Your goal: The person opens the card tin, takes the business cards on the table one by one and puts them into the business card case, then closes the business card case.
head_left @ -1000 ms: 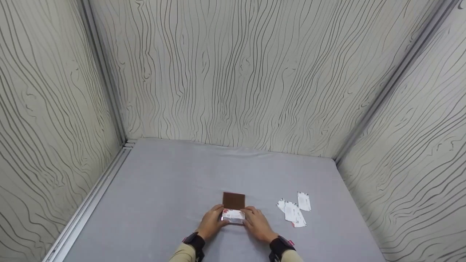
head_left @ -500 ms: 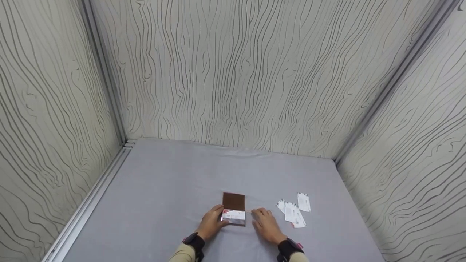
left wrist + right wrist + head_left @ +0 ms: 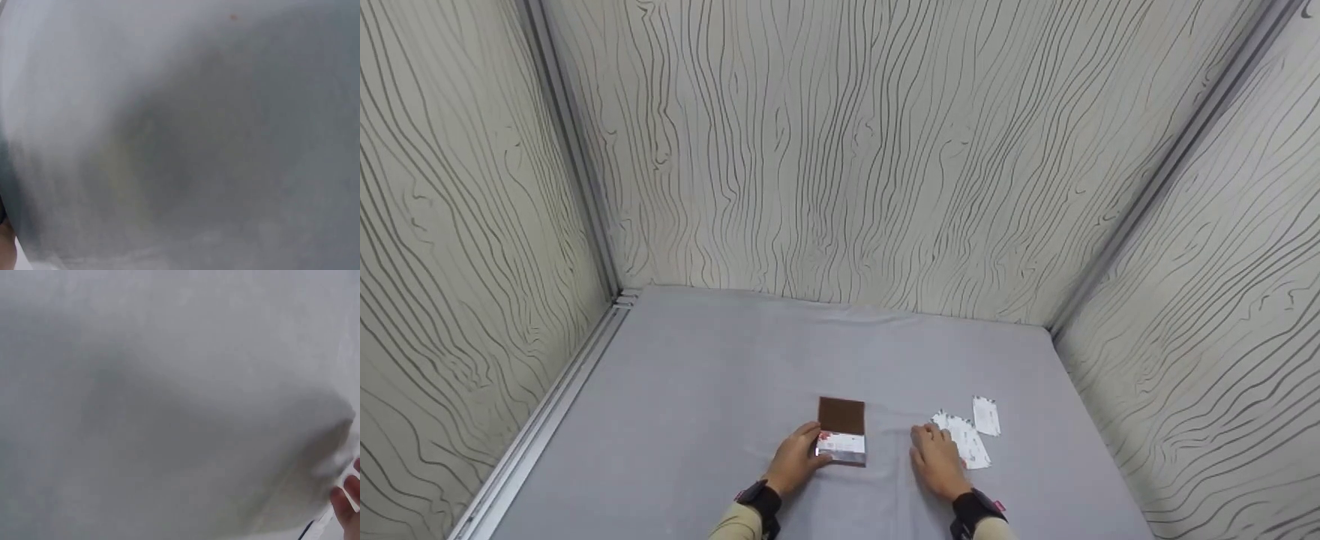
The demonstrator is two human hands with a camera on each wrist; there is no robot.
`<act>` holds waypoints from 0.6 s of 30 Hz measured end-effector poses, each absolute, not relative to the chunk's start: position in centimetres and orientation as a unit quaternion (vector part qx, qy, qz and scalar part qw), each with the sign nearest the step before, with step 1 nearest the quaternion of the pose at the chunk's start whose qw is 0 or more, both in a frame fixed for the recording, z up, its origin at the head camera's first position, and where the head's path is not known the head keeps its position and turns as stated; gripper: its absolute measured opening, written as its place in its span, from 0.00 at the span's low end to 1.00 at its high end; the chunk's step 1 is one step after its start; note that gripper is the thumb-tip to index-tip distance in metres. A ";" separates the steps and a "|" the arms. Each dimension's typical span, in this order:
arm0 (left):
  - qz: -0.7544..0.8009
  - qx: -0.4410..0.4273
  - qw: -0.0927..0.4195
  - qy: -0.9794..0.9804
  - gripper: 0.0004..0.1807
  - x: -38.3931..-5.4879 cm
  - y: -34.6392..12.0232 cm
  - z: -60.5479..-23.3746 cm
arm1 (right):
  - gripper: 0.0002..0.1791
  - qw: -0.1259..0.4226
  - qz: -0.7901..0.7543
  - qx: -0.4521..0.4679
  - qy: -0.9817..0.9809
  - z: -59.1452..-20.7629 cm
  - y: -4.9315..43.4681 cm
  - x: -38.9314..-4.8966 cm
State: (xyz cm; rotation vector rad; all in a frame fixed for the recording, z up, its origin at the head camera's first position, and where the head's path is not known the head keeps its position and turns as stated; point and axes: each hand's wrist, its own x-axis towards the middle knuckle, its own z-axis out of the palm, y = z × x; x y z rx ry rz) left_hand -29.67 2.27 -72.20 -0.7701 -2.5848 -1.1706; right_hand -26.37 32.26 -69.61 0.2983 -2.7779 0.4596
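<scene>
In the head view a small brown card case lies unfolded on the table. Its near half bears a white business card with a red print at its left corner. My left hand grips the case by its left side, index finger at the upper edge and thumb at the lower one. To the right, my right hand hovers at or over the left edge of some overlapping white business cards, partly covering them. Its fingers are loosely bent in the right wrist view, with nothing visible between them.
One more white card lies apart, just beyond the overlapping ones. Grey cloth covers the table. Wood-patterned panels rise at the back and both sides, and a metal rail runs along the left edge.
My right hand has let go of the card case's right side and moved right to the loose cards. The left hand and the case have stayed in place.
</scene>
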 end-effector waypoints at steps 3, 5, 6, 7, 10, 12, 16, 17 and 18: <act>-0.396 -0.260 0.103 -0.874 0.31 -29.7 2.3 -72.3 | 0.18 0.174 0.151 0.055 -0.972 -70.0 33.0 -26.4; -0.397 -0.258 0.103 -0.875 0.31 -29.7 2.3 -72.3 | 0.19 0.180 0.143 0.032 -0.973 -70.1 33.6 -26.5; -0.397 -0.258 0.103 -0.875 0.31 -29.7 2.3 -72.3 | 0.20 0.180 0.140 0.019 -0.973 -70.2 33.9 -26.5; -0.397 -0.258 0.104 -0.875 0.31 -29.7 2.3 -72.3 | 0.20 0.179 0.139 0.008 -0.974 -70.2 34.1 -26.5; -0.398 -0.259 0.107 -0.873 0.30 -29.7 2.3 -72.3 | 0.22 0.170 0.139 -0.014 -0.975 -70.1 34.9 -26.4; -0.398 -0.262 0.107 -0.873 0.30 -29.6 2.3 -72.3 | 0.24 0.161 0.140 -0.022 -0.977 -70.1 35.4 -26.1; -0.397 -0.261 0.105 -0.874 0.30 -29.7 2.3 -72.3 | 0.25 0.145 0.127 -0.019 -0.981 -69.8 36.0 -25.5; -0.397 -0.261 0.103 -0.874 0.30 -29.7 2.3 -72.3 | 0.24 0.142 0.123 -0.018 -0.982 -69.7 36.2 -25.4; -0.397 -0.260 0.102 -0.874 0.30 -29.7 2.3 -72.3 | 0.24 0.138 0.119 -0.018 -0.983 -69.6 36.3 -25.3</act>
